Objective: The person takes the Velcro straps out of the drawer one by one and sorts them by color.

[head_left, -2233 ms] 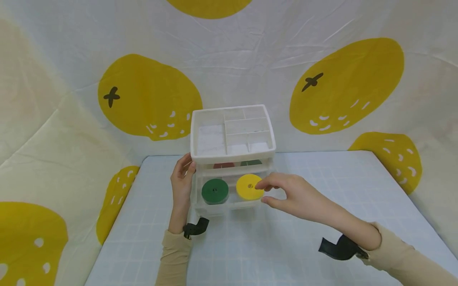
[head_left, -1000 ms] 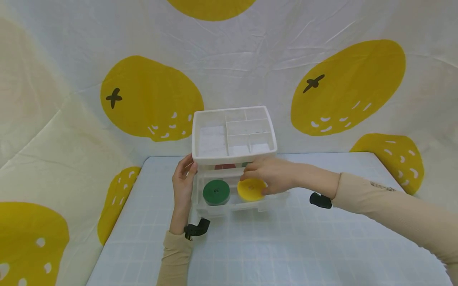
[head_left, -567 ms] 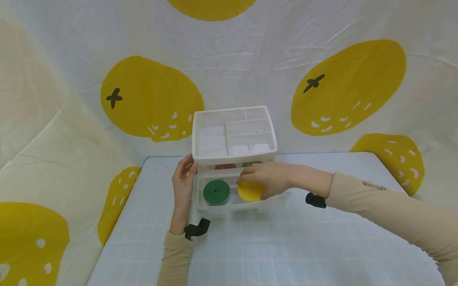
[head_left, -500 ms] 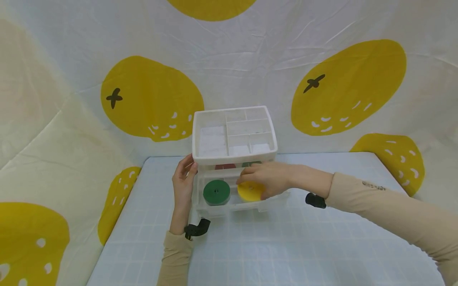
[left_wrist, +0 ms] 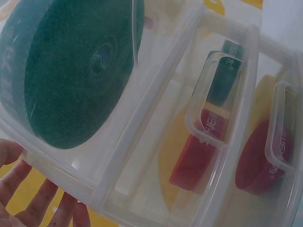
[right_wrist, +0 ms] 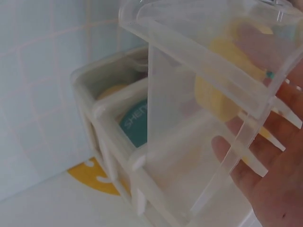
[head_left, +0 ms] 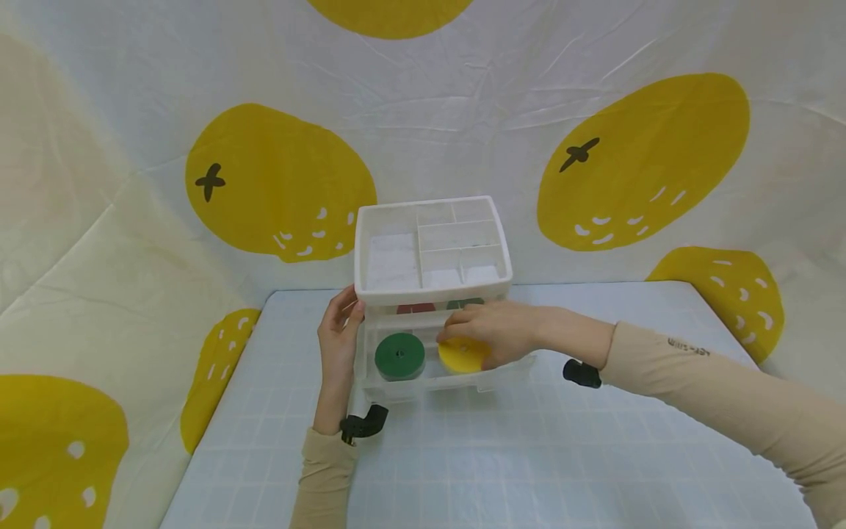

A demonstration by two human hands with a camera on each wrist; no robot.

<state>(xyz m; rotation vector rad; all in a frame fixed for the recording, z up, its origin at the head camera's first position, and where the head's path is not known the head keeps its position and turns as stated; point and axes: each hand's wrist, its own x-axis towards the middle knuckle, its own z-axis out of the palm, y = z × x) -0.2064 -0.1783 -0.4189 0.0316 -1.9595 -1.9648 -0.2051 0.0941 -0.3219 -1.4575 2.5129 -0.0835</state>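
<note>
A white drawer organizer (head_left: 432,297) stands at the table's far edge, its clear drawer (head_left: 432,383) pulled out. In the drawer lie a green roll of tape (head_left: 399,357) at left and a yellow roll of tape (head_left: 461,358) at right. My right hand (head_left: 505,329) grips the yellow roll, fingers over its back and thumb at its near right edge. In the right wrist view the yellow roll (right_wrist: 215,101) shows through the clear wall. My left hand (head_left: 338,338) rests against the organizer's left side, and its fingertips (left_wrist: 80,210) touch the drawer's edge in the left wrist view.
Other drawers hold more rolls, among them red rolls (left_wrist: 196,158) and a small green roll (left_wrist: 225,73). The organizer's top is a divided tray. Behind it hangs a white cloth (head_left: 449,147) with yellow fruit shapes. A checked pale cloth (head_left: 529,455) covers the table.
My right hand has come from the right over the drawer and closed on the yellow roll, which lies where it was. The left hand keeps its place. Little differs over the last half second.
</note>
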